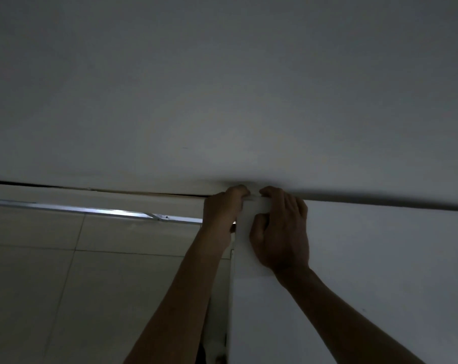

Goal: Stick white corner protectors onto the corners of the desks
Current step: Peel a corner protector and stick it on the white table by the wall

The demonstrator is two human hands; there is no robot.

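Both hands met at the far left corner of the white tabletop (354,258), where it butted against the wall (222,88). The left hand (222,214) came in from the side, over the tiled floor (52,271), with its fingers curled around the corner's outer face. The right hand (280,232) lay on top, fingers bent and pressing down at the corner's tip. This looked like the pressing-on step: a corner protector (253,197) seemed to sit between the fingertips, showing only as a pale sliver. Whether either hand truly pinched it, or only pushed on the edge, could not be told.

The next move would likely call for firm, even pressure on both faces of the corner so the adhesive took, then a careful release.

The light was dim, and white on white hid the protector's outline. A metal rail (96,212) ran along the base of the wall to the left.
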